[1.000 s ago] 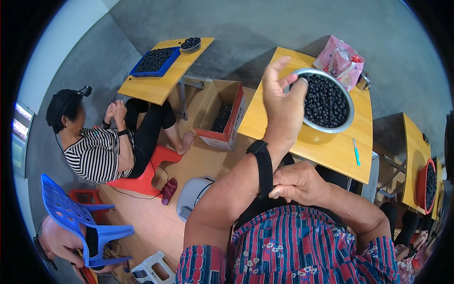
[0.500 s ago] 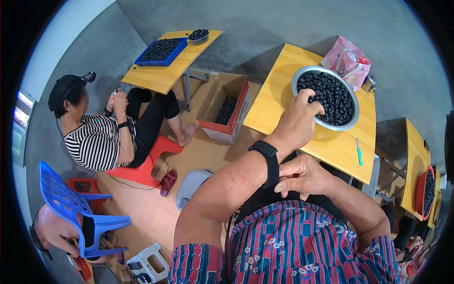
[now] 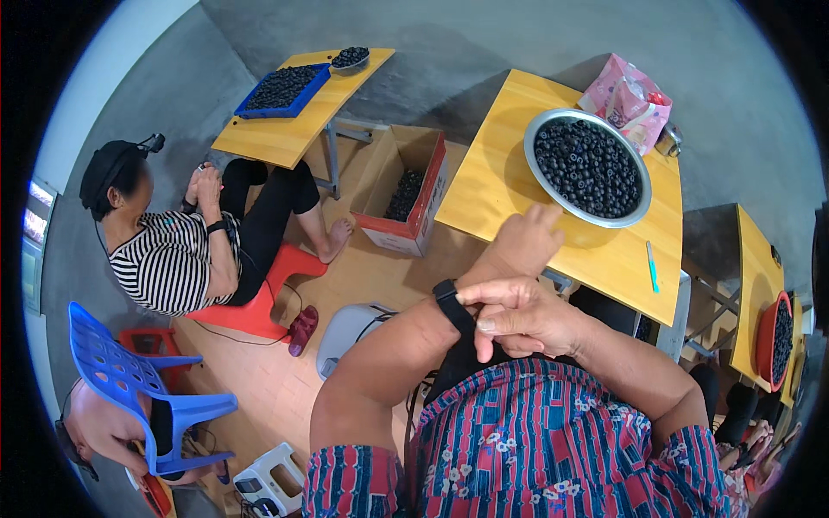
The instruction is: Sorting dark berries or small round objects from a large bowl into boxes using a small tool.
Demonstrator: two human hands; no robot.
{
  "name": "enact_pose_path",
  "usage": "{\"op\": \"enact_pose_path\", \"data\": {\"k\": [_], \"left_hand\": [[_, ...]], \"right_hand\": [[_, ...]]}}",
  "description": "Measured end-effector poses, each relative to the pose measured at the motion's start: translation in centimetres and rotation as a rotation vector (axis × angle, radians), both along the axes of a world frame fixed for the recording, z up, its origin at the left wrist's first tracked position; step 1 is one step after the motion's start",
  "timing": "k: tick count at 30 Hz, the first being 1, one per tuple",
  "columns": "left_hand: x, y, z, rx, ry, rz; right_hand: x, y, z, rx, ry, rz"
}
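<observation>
My left hand point(image 3: 525, 242) hovers just off the near-left side of a wide metal bowl point(image 3: 598, 221), its fingers smeared by motion and pointing at it. The bowl is full of dark round fruits point(image 3: 587, 168) that look like blueberries. A black wristband point(image 3: 452, 308) circles my left wrist. My right hand point(image 3: 531, 319) lies against that band, index finger stretched onto its edge, thumb apart, other fingers partly bent. Whether the left fingers hold a fruit cannot be seen. On the yellow table point(image 3: 484, 177), a thin teal-handled tool point(image 3: 652, 268) lies right of the bowl.
Behind the bowl stand a pink bag point(image 3: 629, 104) and a small metal container point(image 3: 669, 140). An open cardboard box point(image 3: 399, 186) holds dark fruits. A person in stripes point(image 3: 177, 259) sits left on a red stool point(image 3: 276, 293). A blue chair point(image 3: 121, 363) stands nearer.
My left hand has come out of the bowl, back toward me and slightly left. My right hand has moved left, its index finger now reaching onto the wristband.
</observation>
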State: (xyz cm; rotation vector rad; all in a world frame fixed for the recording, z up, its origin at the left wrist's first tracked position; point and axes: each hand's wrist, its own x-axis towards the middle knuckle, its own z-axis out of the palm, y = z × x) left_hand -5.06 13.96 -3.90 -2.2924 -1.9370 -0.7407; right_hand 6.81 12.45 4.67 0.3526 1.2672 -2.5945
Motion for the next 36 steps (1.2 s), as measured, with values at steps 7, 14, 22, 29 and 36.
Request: {"op": "enact_pose_path", "data": {"k": [7, 14, 22, 29, 36], "left_hand": [[3.9, -2.3, 0.7, -0.364, 0.217, -0.226], [-1.3, -1.0, -3.8, -0.269, -0.31, -0.064], [-7.8, 0.6, 4.0, 0.068, -2.047, 0.328], [-5.5, 0.7, 4.8, 0.091, -2.305, 0.251], [-3.0, 1.2, 4.1, 0.059, -2.215, 0.282]], "right_hand": [[-1.5, 0.5, -0.9, -0.066, -0.171, 0.076], [1.5, -3.7, 1.0, 0.725, 0.102, -0.08], [0.2, -1.4, -4.4, 0.735, 0.05, -0.538], [-2.2, -0.1, -5.9, 0.321, 0.105, -0.362], [-1.4, 0.0, -5.6, 0.439, 0.132, -0.058]]}}
